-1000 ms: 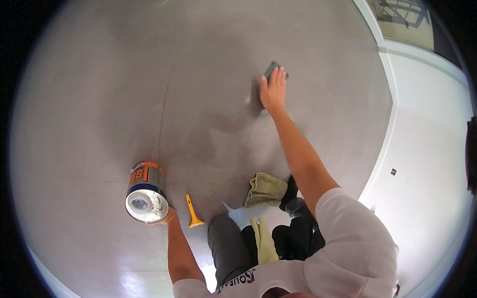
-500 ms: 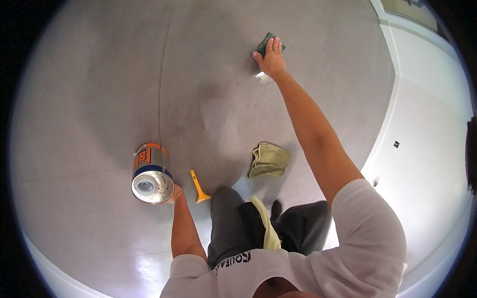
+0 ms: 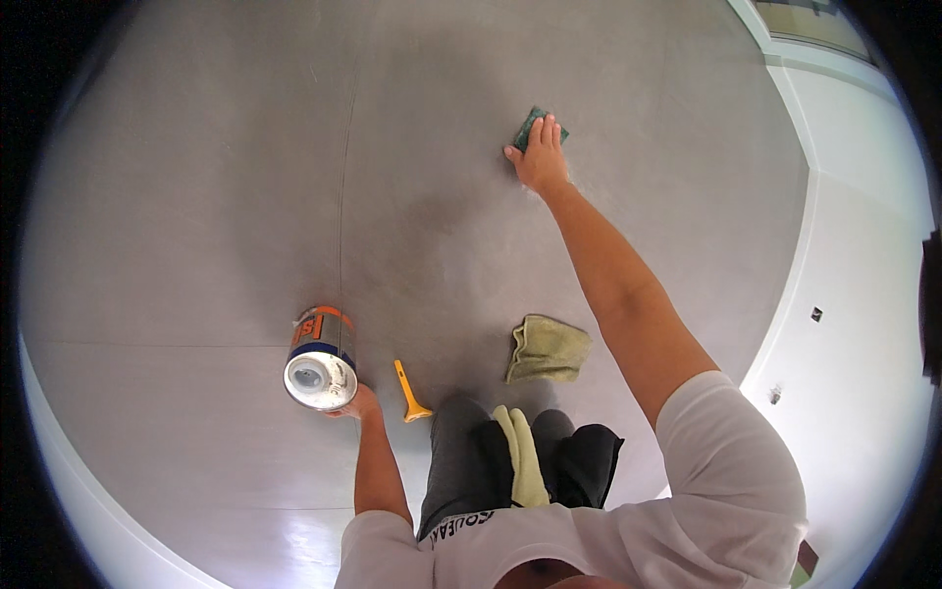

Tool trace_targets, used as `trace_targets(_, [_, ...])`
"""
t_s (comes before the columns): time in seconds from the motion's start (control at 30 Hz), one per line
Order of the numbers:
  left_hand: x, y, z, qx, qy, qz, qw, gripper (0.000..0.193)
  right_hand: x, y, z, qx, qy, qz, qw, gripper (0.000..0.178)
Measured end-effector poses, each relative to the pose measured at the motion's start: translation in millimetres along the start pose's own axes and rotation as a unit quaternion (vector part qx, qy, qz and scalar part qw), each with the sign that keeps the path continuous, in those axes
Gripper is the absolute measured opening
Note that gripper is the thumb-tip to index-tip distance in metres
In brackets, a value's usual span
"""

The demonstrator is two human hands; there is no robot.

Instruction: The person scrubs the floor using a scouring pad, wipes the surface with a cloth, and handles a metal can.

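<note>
**Right hand (image 3: 541,163) flat on a dark-green rectangular scrub pad (image 3: 525,129)**

Its fingers lie extended over the pad, thumb splayed leftward, on the smooth grey floor (image 3: 177,226). The left hand (image 3: 362,402) touches an orange, grey and blue cylindrical metal tin (image 3: 322,358); its fingers are partly hidden, so I cannot tell its grip. Just right of it lies a yellow wedge-headed tool (image 3: 408,395).

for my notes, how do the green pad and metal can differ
The green pad is flat, the metal can cylindrical and bulkier. The pad is green, the can silver, blue and orange. The right hand covers part of the pad; the left hand holds the can. Both touch hands.
</note>
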State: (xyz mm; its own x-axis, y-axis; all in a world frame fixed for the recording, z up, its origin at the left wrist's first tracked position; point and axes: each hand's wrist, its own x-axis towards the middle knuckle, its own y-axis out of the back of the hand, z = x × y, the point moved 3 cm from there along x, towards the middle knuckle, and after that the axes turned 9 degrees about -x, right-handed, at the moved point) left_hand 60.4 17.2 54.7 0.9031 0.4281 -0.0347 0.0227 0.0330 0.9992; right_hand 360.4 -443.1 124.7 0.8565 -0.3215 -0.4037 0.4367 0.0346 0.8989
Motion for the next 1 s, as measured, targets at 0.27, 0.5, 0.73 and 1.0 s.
trace_targets(0.27, [4.9, 143.3, 202.6, -0.396, -0.116, -0.182, 0.892, 0.03, -1.7, -6.3, 28.8, -0.003, -0.012, -0.003, 1.0, 0.081])
trace_targets(0.5, [221.4, 81.2, 277.7, -0.201, -0.072, 0.091, 0.973, 0.036, -38.4, -7.7, -24.5, 0.061, 0.093, 0.074, 0.991, 0.073])
trace_targets(0.73, [241.2, 58.5, 288.7, -0.151, -0.059, 0.043, 0.986, 0.034, -8.1, 23.4, -138.0, 0.054, 0.388, 0.141, 0.909, 0.051])
trace_targets(1.0, [234.5, 56.2, 295.9, -0.156, -0.079, 0.043, 0.984, 0.034, 155.3, 97.0, -145.1, 0.049, 0.243, 0.294, 0.923, 0.04])
